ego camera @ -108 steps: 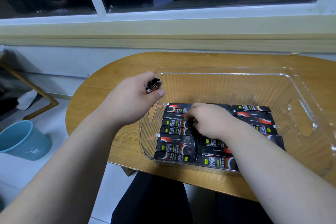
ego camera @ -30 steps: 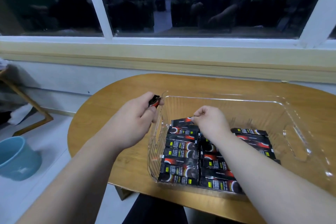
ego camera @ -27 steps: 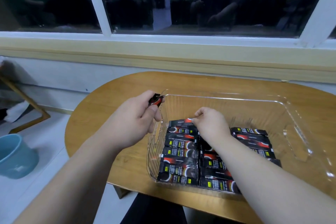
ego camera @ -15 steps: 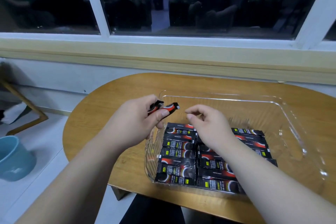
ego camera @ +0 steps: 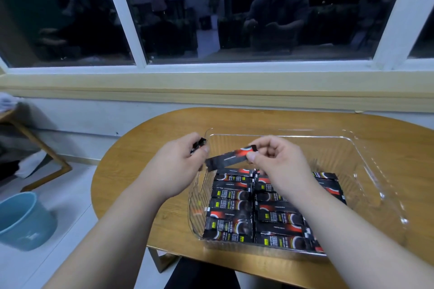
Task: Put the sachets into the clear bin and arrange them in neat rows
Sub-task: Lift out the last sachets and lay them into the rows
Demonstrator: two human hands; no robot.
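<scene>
Wooden table [ego camera: 145, 148] under a dark window [ego camera: 258, 19]. Sachet [ego camera: 229, 158] in the air over the left side of the bin [ego camera: 317, 148], pinched at its red end by my right hand [ego camera: 279, 162]. Rows [ego camera: 232, 209] fill the near floor. I'd lay it flat, parallel, butted against the last one. Left hand [ego camera: 173, 166] sits just outside the rim, curled round a small spare stack [ego camera: 199, 144].
</scene>
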